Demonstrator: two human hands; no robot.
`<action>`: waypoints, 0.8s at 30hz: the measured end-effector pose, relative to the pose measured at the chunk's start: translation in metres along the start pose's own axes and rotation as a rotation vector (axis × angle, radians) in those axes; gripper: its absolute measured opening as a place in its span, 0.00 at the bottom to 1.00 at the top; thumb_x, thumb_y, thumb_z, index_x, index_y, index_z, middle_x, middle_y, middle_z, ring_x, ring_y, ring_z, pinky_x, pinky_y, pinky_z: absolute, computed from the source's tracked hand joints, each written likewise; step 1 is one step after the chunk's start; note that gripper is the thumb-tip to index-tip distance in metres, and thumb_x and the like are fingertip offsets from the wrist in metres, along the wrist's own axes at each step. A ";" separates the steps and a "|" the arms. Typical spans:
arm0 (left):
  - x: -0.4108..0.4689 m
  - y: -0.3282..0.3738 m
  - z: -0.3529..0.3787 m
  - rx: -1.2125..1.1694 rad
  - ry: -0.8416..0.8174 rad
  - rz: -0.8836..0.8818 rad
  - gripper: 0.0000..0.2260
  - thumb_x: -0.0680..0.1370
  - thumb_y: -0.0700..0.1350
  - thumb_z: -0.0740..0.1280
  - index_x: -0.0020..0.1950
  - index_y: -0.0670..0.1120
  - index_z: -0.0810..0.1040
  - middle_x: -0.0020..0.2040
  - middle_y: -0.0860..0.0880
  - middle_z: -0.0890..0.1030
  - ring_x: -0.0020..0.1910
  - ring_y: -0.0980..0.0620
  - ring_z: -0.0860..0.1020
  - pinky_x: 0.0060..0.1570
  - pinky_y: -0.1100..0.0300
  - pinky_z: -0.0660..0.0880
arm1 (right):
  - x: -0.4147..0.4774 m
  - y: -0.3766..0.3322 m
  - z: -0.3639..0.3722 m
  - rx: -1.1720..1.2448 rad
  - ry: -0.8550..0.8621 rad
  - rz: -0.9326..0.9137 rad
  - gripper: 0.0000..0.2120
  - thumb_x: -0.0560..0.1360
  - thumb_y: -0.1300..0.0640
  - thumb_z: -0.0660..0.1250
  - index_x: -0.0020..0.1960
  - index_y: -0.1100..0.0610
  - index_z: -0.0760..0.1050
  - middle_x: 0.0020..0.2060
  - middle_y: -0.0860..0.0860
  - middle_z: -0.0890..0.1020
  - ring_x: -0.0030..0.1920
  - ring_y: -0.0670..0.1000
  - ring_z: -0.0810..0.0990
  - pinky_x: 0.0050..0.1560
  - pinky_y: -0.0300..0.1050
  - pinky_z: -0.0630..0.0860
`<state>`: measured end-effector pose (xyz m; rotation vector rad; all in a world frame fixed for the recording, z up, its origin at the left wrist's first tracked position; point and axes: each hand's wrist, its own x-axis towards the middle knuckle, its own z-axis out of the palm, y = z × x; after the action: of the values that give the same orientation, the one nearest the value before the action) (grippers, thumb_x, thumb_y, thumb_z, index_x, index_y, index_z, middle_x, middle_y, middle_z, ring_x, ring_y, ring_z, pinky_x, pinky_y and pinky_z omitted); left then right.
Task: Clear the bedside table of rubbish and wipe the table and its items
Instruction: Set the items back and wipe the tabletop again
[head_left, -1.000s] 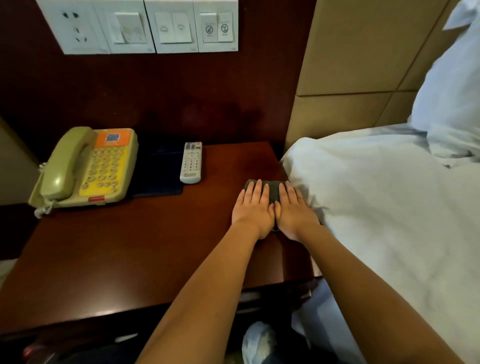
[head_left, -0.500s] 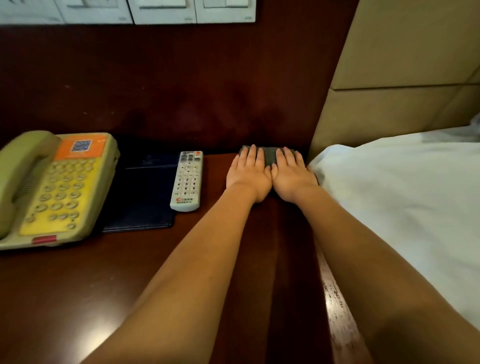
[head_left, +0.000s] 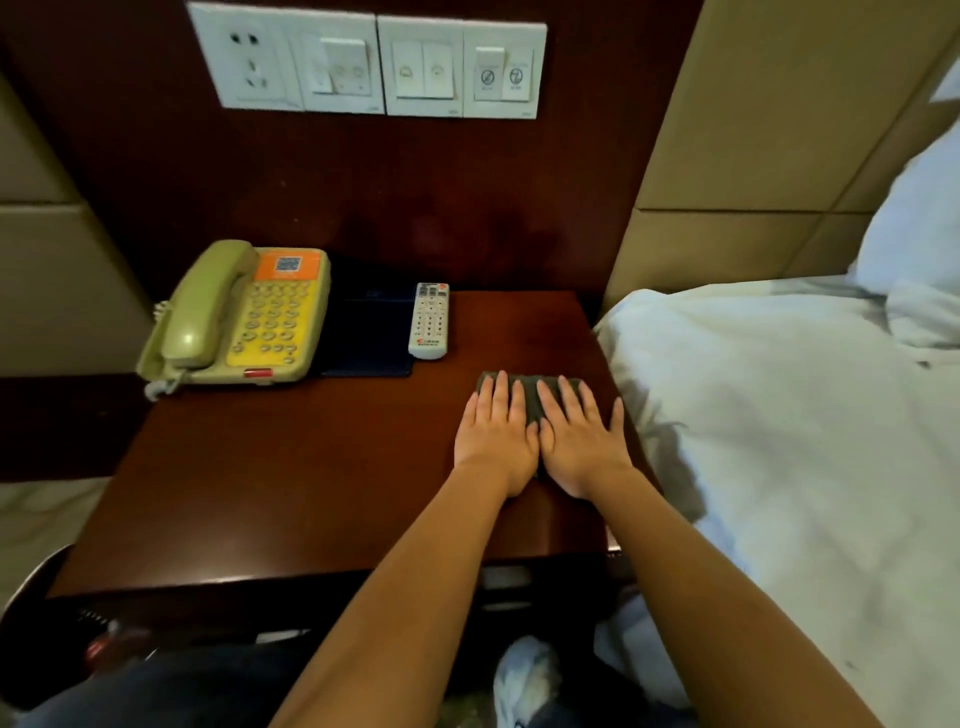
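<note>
A dark grey cloth (head_left: 530, 397) lies on the reddish-brown bedside table (head_left: 311, 467), near its right edge. My left hand (head_left: 496, 436) and my right hand (head_left: 579, 441) press flat on it side by side, fingers stretched forward, so only its far edge and a strip between the hands show. A beige and yellow telephone (head_left: 239, 317) stands at the back left. A white remote control (head_left: 429, 320) lies at the back centre, beside a dark blue folder (head_left: 369, 332).
A bed with white bedding (head_left: 779, 415) touches the table's right side, with a pillow (head_left: 919, 234) further back. A white switch and socket panel (head_left: 374, 65) hangs on the dark wall behind. Something white and crumpled (head_left: 524, 680) lies low in front of the table.
Both hands pushed the cloth to the table's back edge, then drew it back toward me along the right side. The telephone, remote and folder have not moved.
</note>
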<state>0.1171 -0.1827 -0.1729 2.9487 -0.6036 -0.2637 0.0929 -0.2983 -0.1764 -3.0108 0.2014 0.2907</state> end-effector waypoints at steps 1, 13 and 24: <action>-0.010 0.004 0.003 -0.002 -0.007 0.003 0.26 0.83 0.52 0.41 0.77 0.43 0.39 0.78 0.44 0.38 0.76 0.47 0.37 0.74 0.53 0.38 | -0.011 0.001 0.003 0.003 -0.009 0.009 0.25 0.82 0.47 0.40 0.77 0.47 0.38 0.77 0.48 0.39 0.76 0.51 0.36 0.72 0.64 0.35; -0.076 -0.035 0.004 0.063 -0.040 0.030 0.25 0.83 0.52 0.40 0.76 0.43 0.36 0.77 0.46 0.36 0.76 0.48 0.36 0.74 0.54 0.37 | -0.060 -0.058 0.013 -0.069 -0.028 0.085 0.26 0.82 0.47 0.40 0.77 0.48 0.37 0.77 0.49 0.39 0.76 0.52 0.37 0.73 0.63 0.37; -0.149 -0.291 -0.018 0.099 0.018 -0.335 0.26 0.83 0.52 0.43 0.77 0.43 0.39 0.78 0.47 0.38 0.77 0.51 0.39 0.74 0.52 0.40 | -0.031 -0.325 0.033 0.009 -0.035 -0.346 0.26 0.82 0.48 0.42 0.78 0.50 0.41 0.78 0.51 0.41 0.76 0.54 0.37 0.72 0.64 0.34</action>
<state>0.0953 0.1439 -0.1777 3.1327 -0.1180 -0.2430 0.1029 0.0295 -0.1712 -2.9567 -0.3180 0.3048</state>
